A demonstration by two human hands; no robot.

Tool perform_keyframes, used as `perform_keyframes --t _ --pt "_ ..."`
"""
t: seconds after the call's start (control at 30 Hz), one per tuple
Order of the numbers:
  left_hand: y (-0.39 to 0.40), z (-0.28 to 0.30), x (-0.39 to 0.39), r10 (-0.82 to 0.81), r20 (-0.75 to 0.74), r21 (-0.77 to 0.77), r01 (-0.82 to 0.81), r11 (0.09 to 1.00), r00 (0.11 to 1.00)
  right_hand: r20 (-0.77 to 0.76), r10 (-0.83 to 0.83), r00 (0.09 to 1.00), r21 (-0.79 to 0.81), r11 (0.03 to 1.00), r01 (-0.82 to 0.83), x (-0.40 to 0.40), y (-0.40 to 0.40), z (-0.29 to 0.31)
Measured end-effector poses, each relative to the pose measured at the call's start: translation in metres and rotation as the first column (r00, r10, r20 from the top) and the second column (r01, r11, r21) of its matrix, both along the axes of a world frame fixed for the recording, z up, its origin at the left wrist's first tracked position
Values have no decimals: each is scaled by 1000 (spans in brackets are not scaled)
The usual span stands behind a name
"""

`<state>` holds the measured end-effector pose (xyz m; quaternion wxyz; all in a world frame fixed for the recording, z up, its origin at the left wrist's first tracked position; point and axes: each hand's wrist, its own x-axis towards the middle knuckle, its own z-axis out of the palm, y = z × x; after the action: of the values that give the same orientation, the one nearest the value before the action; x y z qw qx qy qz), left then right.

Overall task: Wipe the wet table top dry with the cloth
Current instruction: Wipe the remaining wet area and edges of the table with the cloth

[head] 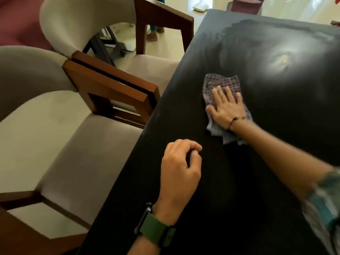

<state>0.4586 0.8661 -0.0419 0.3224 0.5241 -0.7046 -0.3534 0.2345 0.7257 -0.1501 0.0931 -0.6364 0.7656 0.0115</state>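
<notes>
The right hand (pixel 227 107), its grip flat and wide, presses the checked purple cloth (pixel 223 85) on the black worktop (pixel 184 111); wet streaks lie farther right.

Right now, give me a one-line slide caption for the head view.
Right hand presses a checked cloth flat on the dark table top; left hand hovers loosely curled.
</notes>
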Motion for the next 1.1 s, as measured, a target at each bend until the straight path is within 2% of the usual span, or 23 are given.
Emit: perform_keyframes --t 0.13,0.2,0.27,0.4,0.47,0.57,0.67,0.77,0.83,0.87,0.9,0.97,1.0,1.1 --pt "-10 6 9 56 -43 -3 -57 998 997 41 208 977 -9 978 -208 114 129 -7" --pt "-15 4 16 97 -35 16 -96 995 995 79 248 966 -27 969 -246 155 185 -7" --pt "-21 0 23 138 -18 32 -138 990 990 78 230 970 3 973 -231 166 196 -7" --pt "-28 -6 41 169 -50 52 -166 985 984 67 195 978 -41 980 -193 141 117 -8" --pt "-28 -11 53 171 -58 67 -167 984 984 47 66 997 -64 996 -63 120 45 -11" --pt "-24 -16 65 163 -36 66 -161 985 986 52 -63 997 -10 998 63 94 -54 -2" --pt "-21 -19 87 150 -60 89 -144 986 987 41 -91 995 30 996 90 101 -84 2" --pt "-31 -23 106 175 -99 82 -167 982 979 51 81 995 -21 997 -80 157 -41 4" --pt "-38 -20 101 192 -46 38 -190 981 980 152 282 947 -3 959 -285 205 18 9" --pt "-42 -15 98 190 5 51 -190 980 982 200 348 916 27 933 -360 228 52 15" --pt "-47 -12 97 185 -21 94 -182 979 982 214 409 887 31 905 -425 247 84 19" --pt "-58 -12 110 159 -129 70 -151 986 979 156 525 836 15 845 -534 272 136 17" --pt "-64 -7 119 141 -105 54 -136 989 984 116 570 813 45 815 -578 276 151 17" --pt "-83 -8 133 108 -114 65 -101 993 988 83 609 789 25 790 -612 264 133 14"
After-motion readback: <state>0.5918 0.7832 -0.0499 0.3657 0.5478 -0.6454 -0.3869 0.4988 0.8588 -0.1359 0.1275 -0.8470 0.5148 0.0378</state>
